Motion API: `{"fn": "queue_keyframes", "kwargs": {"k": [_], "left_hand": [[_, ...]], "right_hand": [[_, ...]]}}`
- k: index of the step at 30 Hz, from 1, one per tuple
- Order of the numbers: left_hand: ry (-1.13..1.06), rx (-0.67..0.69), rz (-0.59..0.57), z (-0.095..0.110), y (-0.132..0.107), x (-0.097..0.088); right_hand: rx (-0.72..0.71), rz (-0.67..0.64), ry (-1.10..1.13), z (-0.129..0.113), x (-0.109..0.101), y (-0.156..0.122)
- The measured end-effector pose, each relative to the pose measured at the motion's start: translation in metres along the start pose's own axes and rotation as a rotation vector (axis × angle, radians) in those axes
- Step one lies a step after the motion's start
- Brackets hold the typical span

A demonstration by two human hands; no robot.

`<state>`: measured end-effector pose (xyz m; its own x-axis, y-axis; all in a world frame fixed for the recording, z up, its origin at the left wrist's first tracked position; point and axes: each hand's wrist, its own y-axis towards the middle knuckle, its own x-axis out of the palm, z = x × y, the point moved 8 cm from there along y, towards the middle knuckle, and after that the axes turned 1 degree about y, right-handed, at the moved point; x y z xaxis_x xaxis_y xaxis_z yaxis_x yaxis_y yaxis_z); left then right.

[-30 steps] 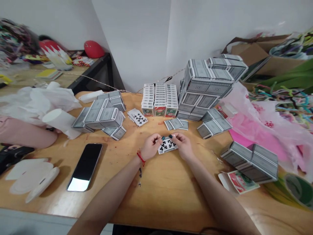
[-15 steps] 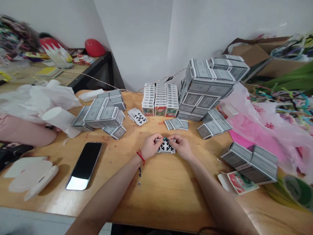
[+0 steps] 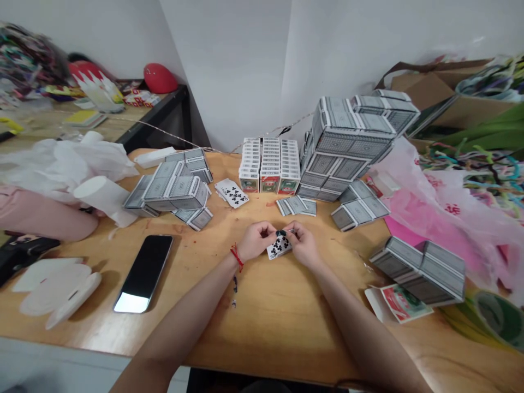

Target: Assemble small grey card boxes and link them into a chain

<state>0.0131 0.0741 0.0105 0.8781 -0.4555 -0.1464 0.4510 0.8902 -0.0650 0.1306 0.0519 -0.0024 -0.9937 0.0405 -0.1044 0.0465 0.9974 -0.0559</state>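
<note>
Club card (image 3: pixel 279 247) tilted now, was near level half a second ago. Left hand (image 3: pixel 258 241) and right hand (image 3: pixel 302 245) both pinch its far edge, thumbs close, card between them over tabletop (image 3: pixel 274 316); handling looks mid-step.

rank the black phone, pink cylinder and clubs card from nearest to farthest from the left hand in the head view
1. Clubs card: touching the left hand, on its right.
2. Black phone: out to its left.
3. Pink cylinder: farther left, at the view's edge.
</note>
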Motion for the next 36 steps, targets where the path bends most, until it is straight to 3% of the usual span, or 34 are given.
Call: {"fn": "queue_keyframes", "kwargs": {"k": [16, 26, 36], "left_hand": [[-0.091, -0.076, 0.052, -0.006, 0.000, -0.004], [-0.139, -0.102, 0.077, -0.007, -0.001, -0.005], [0.043, 0.017, 0.219, -0.008, -0.004, -0.010]], "right_hand": [[-0.068, 0.185, -0.115, -0.002, -0.015, -0.001], [-0.032, 0.184, -0.052, -0.001, -0.016, -0.001], [-0.121, 0.194, -0.200, -0.007, -0.014, -0.005]]}}
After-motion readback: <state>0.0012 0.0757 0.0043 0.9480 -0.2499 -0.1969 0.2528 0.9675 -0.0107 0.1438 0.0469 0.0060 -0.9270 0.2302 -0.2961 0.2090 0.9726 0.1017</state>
